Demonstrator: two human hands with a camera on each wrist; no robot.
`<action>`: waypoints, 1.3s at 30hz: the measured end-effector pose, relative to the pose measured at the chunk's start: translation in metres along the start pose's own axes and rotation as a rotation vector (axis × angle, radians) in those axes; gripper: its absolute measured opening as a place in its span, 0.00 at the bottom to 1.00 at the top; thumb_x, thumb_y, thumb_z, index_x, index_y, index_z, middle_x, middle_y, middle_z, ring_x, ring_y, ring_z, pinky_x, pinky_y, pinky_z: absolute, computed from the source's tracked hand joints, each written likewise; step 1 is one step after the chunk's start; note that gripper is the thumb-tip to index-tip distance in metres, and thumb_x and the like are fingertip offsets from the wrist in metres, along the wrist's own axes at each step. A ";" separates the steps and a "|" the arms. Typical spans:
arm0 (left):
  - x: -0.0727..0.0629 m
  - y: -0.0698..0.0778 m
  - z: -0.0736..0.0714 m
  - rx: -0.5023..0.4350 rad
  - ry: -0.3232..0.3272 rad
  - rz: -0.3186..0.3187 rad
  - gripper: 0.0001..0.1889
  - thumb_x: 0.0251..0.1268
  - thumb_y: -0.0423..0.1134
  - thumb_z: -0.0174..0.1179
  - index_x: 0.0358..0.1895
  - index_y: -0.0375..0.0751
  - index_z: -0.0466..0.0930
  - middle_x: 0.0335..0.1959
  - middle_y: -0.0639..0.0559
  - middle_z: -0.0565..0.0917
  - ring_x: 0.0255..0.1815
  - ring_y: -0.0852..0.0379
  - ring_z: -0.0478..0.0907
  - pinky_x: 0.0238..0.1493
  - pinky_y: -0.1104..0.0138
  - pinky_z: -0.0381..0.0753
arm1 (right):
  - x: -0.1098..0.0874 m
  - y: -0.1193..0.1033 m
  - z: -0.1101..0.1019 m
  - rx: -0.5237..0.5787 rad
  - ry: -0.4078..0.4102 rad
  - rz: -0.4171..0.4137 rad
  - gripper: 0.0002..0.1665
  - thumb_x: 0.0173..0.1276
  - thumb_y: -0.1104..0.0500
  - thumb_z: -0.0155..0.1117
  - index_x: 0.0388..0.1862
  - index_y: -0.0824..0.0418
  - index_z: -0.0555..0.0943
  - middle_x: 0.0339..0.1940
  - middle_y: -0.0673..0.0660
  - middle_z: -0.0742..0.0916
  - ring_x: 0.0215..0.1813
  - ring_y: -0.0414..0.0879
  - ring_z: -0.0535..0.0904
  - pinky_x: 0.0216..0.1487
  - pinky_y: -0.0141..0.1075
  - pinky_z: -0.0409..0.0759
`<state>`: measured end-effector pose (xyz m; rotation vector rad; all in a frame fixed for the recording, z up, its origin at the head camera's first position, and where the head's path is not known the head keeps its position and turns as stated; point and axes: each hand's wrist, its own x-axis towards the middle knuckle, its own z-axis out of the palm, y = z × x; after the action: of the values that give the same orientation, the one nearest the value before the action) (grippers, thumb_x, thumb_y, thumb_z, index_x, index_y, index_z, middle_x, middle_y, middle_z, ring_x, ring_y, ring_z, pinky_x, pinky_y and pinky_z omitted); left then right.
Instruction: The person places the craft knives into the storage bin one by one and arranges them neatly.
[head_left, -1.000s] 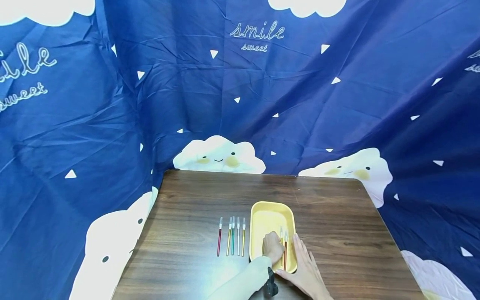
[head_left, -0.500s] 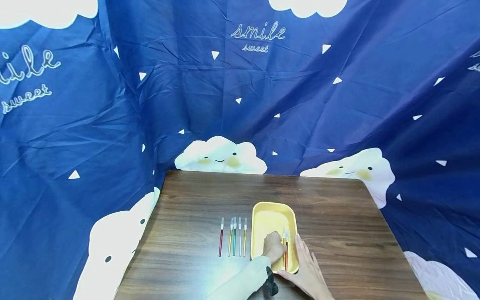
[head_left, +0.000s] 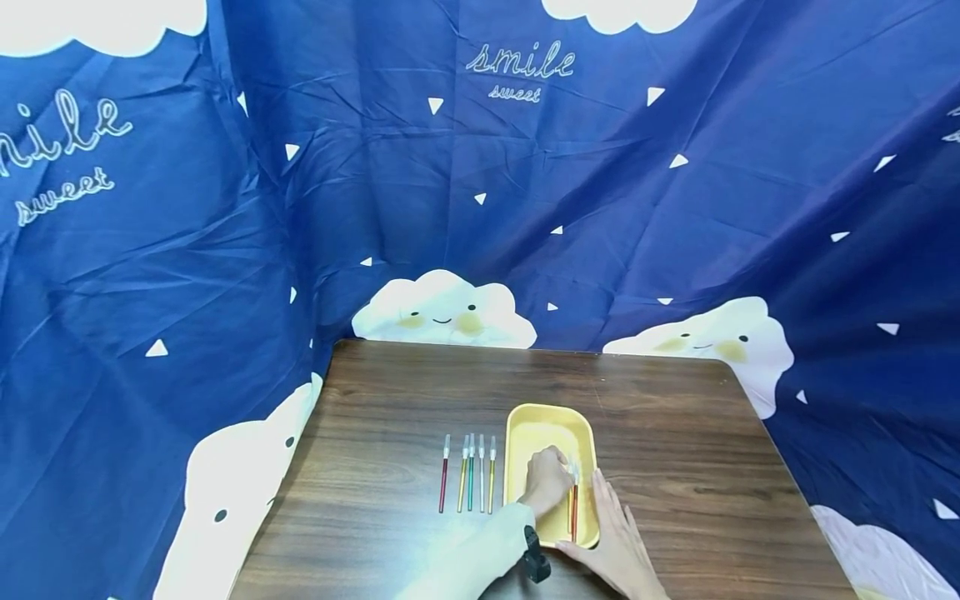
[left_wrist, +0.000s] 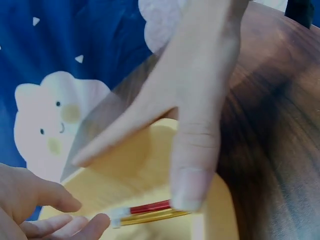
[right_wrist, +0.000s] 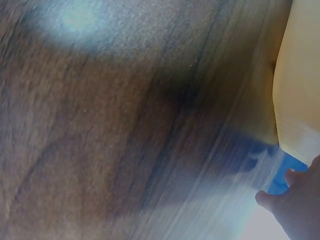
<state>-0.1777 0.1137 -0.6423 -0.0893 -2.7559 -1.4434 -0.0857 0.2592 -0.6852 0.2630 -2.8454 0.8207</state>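
Note:
A yellow tray (head_left: pixel 551 417) stands on the table, holding a red pen-shaped tool (head_left: pixel 575 510) and a gold one (head_left: pixel 569 523) side by side along its right wall. My left hand (head_left: pixel 547 479) is inside the tray, left of these two. In the left wrist view, nothing shows between the loosely bent fingers of that left hand (left_wrist: pixel 45 210), close to the tools' pale collars. My right hand (head_left: pixel 618 546) rests against the tray's near right corner, thumb over the near rim and fingers straight along the outer right wall.
Left of the tray lie several more slim metallic tools with clear caps, among them a red one (head_left: pixel 442 485), a green one (head_left: pixel 471 483) and a silver one (head_left: pixel 482 485). They rest roughly parallel on the wooden table (head_left: pixel 360 417). A blue curtain (head_left: pixel 420 167) hangs behind.
In the tray, the gold tool's capped end has shifted right, close against the red one. My left hand has drawn away slightly up and left. The right hand keeps its place on the tray.

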 end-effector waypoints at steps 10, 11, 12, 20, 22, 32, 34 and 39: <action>0.003 0.022 -0.038 -0.126 -0.101 -0.018 0.12 0.51 0.22 0.71 0.39 0.34 0.84 0.20 0.57 0.81 0.16 0.64 0.75 0.23 0.71 0.78 | -0.001 0.004 0.000 0.009 0.034 -0.030 0.77 0.51 0.32 0.82 0.88 0.62 0.50 0.82 0.70 0.65 0.78 0.72 0.63 0.69 0.73 0.62; 0.003 0.022 -0.041 -0.123 -0.099 -0.009 0.12 0.51 0.22 0.71 0.39 0.34 0.84 0.20 0.57 0.81 0.17 0.65 0.74 0.23 0.71 0.77 | -0.001 0.004 0.000 0.012 0.032 -0.027 0.77 0.51 0.32 0.82 0.88 0.62 0.50 0.83 0.69 0.65 0.78 0.71 0.63 0.69 0.73 0.61; 0.004 0.023 -0.043 -0.117 -0.097 -0.002 0.12 0.51 0.22 0.70 0.39 0.34 0.84 0.20 0.57 0.82 0.18 0.65 0.74 0.23 0.72 0.76 | -0.001 0.004 0.000 0.015 0.026 -0.021 0.77 0.51 0.32 0.82 0.88 0.61 0.50 0.83 0.69 0.64 0.79 0.71 0.62 0.69 0.73 0.61; 0.007 0.018 -0.060 -0.181 -0.067 0.005 0.13 0.50 0.20 0.66 0.42 0.32 0.84 0.22 0.55 0.84 0.14 0.67 0.75 0.18 0.73 0.74 | 0.000 0.001 0.000 0.034 -0.004 0.001 0.78 0.52 0.31 0.82 0.88 0.61 0.49 0.84 0.68 0.63 0.80 0.69 0.61 0.71 0.73 0.59; 0.007 0.017 -0.065 -0.202 -0.069 -0.001 0.13 0.50 0.20 0.65 0.41 0.31 0.83 0.22 0.54 0.84 0.13 0.67 0.76 0.18 0.73 0.75 | 0.001 0.000 -0.002 0.029 0.001 -0.005 0.77 0.52 0.31 0.82 0.88 0.61 0.49 0.84 0.69 0.64 0.80 0.70 0.61 0.70 0.73 0.59; 0.008 0.009 -0.089 -0.253 -0.034 -0.007 0.13 0.50 0.19 0.61 0.40 0.29 0.84 0.23 0.54 0.83 0.13 0.66 0.79 0.18 0.74 0.77 | 0.001 -0.003 -0.003 0.045 -0.022 0.017 0.77 0.53 0.30 0.81 0.88 0.59 0.49 0.85 0.66 0.62 0.80 0.70 0.61 0.69 0.76 0.58; 0.009 0.007 -0.094 -0.247 -0.022 -0.004 0.13 0.50 0.19 0.62 0.41 0.28 0.84 0.23 0.53 0.84 0.13 0.64 0.80 0.18 0.74 0.78 | 0.001 -0.004 -0.004 0.047 -0.023 0.018 0.77 0.53 0.30 0.81 0.88 0.59 0.49 0.85 0.66 0.62 0.80 0.70 0.61 0.69 0.76 0.57; 0.011 -0.001 -0.103 -0.243 0.009 0.002 0.12 0.50 0.19 0.62 0.40 0.28 0.84 0.24 0.50 0.85 0.14 0.62 0.81 0.18 0.73 0.79 | 0.003 -0.004 -0.005 0.053 -0.027 0.026 0.77 0.53 0.30 0.81 0.88 0.59 0.48 0.85 0.66 0.61 0.80 0.71 0.60 0.69 0.76 0.56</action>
<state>-0.1892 0.0288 -0.5834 -0.0906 -2.5587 -1.7664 -0.0872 0.2576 -0.6785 0.2466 -2.8604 0.9054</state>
